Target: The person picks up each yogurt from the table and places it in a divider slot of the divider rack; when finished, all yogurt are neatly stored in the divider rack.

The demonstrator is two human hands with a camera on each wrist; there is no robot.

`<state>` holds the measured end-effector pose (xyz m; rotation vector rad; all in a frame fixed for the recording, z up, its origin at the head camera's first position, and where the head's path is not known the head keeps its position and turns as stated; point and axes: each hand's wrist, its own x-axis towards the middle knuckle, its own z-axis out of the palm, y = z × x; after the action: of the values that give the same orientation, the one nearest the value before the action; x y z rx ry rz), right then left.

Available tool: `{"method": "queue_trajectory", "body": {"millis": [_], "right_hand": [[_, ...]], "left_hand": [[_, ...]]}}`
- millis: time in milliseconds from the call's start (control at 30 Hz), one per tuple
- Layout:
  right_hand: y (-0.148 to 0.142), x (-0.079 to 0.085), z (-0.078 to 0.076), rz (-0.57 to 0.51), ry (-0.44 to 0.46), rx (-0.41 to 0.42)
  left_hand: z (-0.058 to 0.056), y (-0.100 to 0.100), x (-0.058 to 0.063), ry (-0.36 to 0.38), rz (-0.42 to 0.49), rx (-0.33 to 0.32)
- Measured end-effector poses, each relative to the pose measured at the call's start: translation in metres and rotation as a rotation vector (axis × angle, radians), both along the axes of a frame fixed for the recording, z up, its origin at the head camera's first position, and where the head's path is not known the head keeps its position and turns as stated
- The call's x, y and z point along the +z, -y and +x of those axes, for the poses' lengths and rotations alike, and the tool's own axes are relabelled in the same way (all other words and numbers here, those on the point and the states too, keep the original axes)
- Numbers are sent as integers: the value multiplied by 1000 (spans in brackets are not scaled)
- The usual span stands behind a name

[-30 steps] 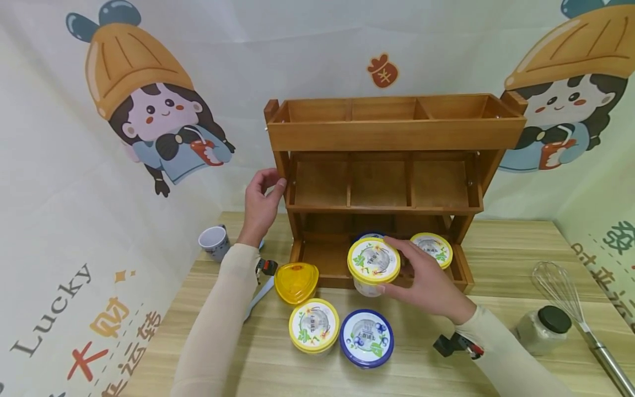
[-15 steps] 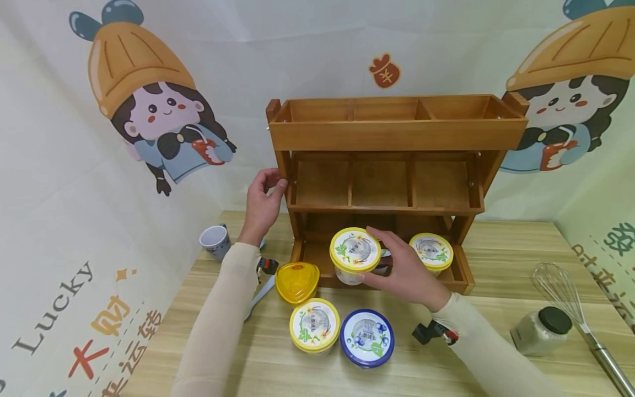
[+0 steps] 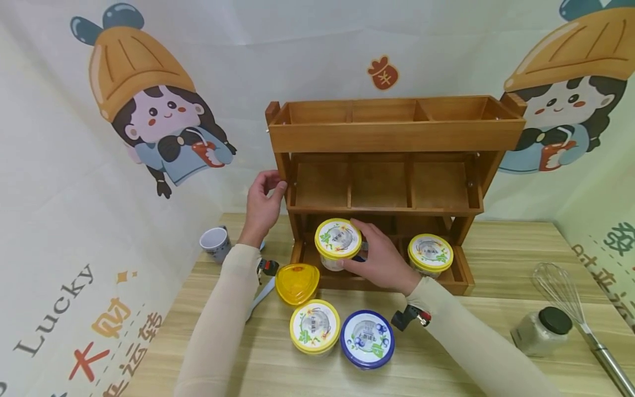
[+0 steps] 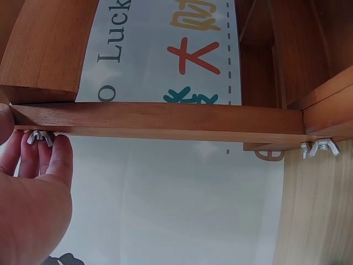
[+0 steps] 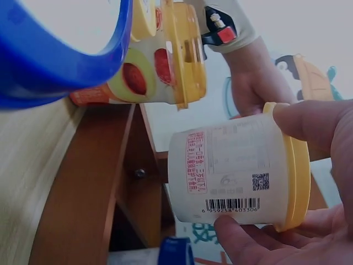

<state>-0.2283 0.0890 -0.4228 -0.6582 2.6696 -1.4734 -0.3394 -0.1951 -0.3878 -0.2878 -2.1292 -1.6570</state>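
Note:
A brown wooden tiered shelf [image 3: 397,137] with compartments stands against the wall. My left hand [image 3: 262,207] grips its left upright [image 4: 165,118], fingers beside a wing nut [image 4: 41,137] and the thumb partly out of frame. My right hand [image 3: 384,259] holds a white cup with a yellow lid [image 3: 338,238] between thumb and fingers. This cup, tilted slightly, is at the bottom tier's left compartment; its barcode side faces the right wrist camera. A blue-lidded cup [image 5: 176,253] in the tier is mostly hidden by my right hand. Another yellow-lidded cup [image 3: 430,253] sits in the right compartment.
In front of the shelf are a container with a translucent orange lid [image 3: 296,282], a yellow-lidded cup [image 3: 315,326] and a blue-lidded cup [image 3: 367,339]. At left are a mug [image 3: 215,244] and a pale-blue handle [image 3: 260,299]. A black-capped jar [image 3: 541,331] and whisk [image 3: 570,309] lie right.
My right hand has carried the yellow-lidded cup leftward, from the bottom tier's middle to its left compartment. My left hand has kept its grip on the upright.

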Motion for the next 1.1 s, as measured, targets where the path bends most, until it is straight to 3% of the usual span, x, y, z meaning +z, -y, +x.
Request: {"method": "queue_trajectory", "body": {"millis": [600,1100], "right_hand": [[25,-26,-20,210,-49,75],[35,-30,-26,310,-41,132]], "left_hand": [[3,-2,1,17,-18,11],[1,0,-1,-5,-39,8]]}}
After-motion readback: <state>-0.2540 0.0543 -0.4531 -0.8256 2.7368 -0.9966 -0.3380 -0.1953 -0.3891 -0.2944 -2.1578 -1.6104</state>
